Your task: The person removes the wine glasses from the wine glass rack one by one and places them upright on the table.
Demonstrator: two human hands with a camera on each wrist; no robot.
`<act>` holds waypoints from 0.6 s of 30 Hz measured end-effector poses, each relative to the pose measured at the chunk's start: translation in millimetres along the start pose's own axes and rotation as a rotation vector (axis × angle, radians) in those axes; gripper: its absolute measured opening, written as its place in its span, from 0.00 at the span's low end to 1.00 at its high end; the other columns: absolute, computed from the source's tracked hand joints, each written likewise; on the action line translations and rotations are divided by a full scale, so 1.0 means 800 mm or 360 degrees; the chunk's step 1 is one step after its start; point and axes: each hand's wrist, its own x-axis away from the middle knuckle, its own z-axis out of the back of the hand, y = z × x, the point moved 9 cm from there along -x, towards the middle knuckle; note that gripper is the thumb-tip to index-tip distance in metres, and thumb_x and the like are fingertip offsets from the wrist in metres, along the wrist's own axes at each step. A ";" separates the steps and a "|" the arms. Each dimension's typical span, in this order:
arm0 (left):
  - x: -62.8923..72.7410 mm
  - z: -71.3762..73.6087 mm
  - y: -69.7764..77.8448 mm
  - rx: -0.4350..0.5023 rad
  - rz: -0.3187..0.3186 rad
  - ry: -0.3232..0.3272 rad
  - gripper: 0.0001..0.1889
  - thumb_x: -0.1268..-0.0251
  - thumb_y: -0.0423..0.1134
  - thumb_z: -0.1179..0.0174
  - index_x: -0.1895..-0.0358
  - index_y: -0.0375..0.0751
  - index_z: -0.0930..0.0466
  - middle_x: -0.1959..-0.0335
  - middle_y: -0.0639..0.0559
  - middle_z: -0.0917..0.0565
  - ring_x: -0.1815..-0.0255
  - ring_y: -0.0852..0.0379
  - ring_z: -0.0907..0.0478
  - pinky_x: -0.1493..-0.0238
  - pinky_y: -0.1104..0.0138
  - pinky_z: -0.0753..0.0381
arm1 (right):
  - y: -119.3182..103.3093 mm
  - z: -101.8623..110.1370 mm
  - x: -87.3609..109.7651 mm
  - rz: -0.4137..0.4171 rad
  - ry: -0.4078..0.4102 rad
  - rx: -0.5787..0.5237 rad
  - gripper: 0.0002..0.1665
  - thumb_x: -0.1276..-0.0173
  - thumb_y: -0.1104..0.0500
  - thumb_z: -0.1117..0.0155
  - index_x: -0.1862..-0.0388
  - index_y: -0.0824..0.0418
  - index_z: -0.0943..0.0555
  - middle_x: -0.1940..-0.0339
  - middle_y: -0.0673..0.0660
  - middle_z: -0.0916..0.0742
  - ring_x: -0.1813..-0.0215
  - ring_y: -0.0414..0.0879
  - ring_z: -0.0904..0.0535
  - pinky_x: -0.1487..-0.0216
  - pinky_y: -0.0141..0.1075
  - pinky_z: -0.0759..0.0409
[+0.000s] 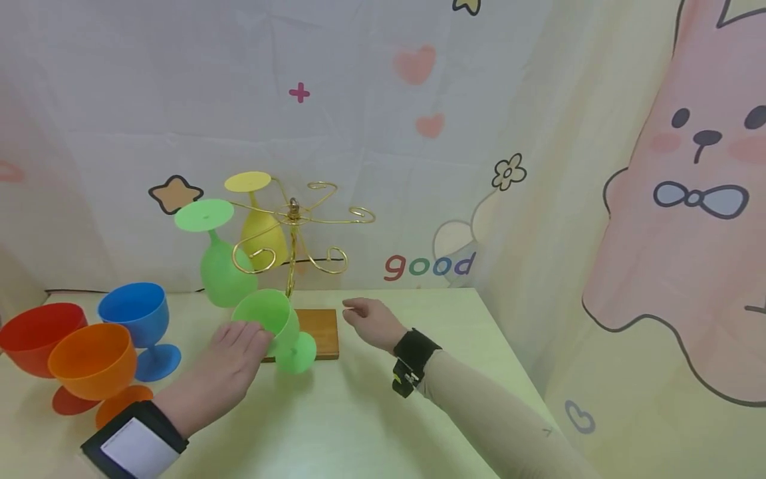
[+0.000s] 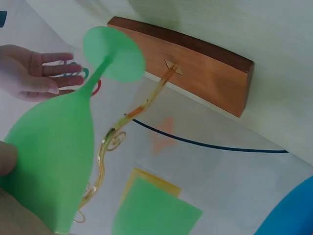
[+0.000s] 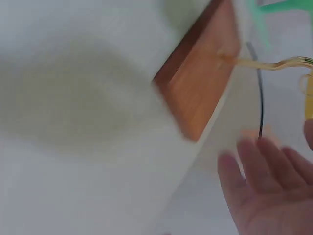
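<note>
A light green plastic goblet [image 1: 263, 309] is gripped round its bowl by my left hand [image 1: 218, 362]. It tilts, its foot pointing right and down, in front of the gold wire rack [image 1: 292, 259]. In the left wrist view the thumb presses the goblet's bowl [image 2: 58, 142]. My right hand [image 1: 374, 322] hovers right of the rack's wooden base [image 1: 324, 332], holding nothing; the right wrist view shows its fingers [image 3: 254, 161] extended and apart. Another green goblet [image 1: 224, 269] and a yellow goblet [image 1: 262, 233] hang upside down from the rack's left side.
Red [image 1: 42, 339], orange [image 1: 92, 362] and blue [image 1: 134, 313] goblets stand upright at the table's left. Curled wire arms [image 1: 335, 221] without goblets spread from the rack's top and right. A printed curtain [image 1: 359, 146] hangs behind the pale table [image 1: 431, 313].
</note>
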 end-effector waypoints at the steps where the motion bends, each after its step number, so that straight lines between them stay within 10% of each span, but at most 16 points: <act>1: 0.001 0.000 -0.005 -0.0005 0.0046 -0.0043 0.07 0.32 0.29 0.55 0.56 0.42 0.38 0.65 0.53 0.41 0.61 0.53 0.40 0.58 0.63 0.41 | -0.003 0.007 0.001 0.0036 0.0073 0.0183 0.27 0.24 0.51 0.48 0.30 0.59 0.31 0.36 0.58 0.21 0.36 0.52 0.26 0.37 0.45 0.28; 6: 0.012 -0.001 -0.026 -0.0079 0.0228 -0.0205 0.11 0.33 0.29 0.46 0.52 0.38 0.37 0.65 0.50 0.38 0.59 0.49 0.37 0.56 0.59 0.34 | -0.009 0.015 0.003 0.0139 0.0201 0.0709 0.37 0.26 0.44 0.47 0.23 0.55 0.42 0.25 0.55 0.34 0.25 0.51 0.41 0.27 0.48 0.43; 18: 0.063 -0.009 -0.067 -0.0237 0.0360 -0.0394 0.26 0.43 0.31 0.32 0.45 0.31 0.34 0.58 0.39 0.29 0.54 0.41 0.32 0.49 0.47 0.27 | 0.003 0.024 0.001 0.0211 0.0345 0.1049 0.45 0.29 0.35 0.51 0.21 0.51 0.50 0.22 0.56 0.42 0.22 0.55 0.53 0.26 0.56 0.56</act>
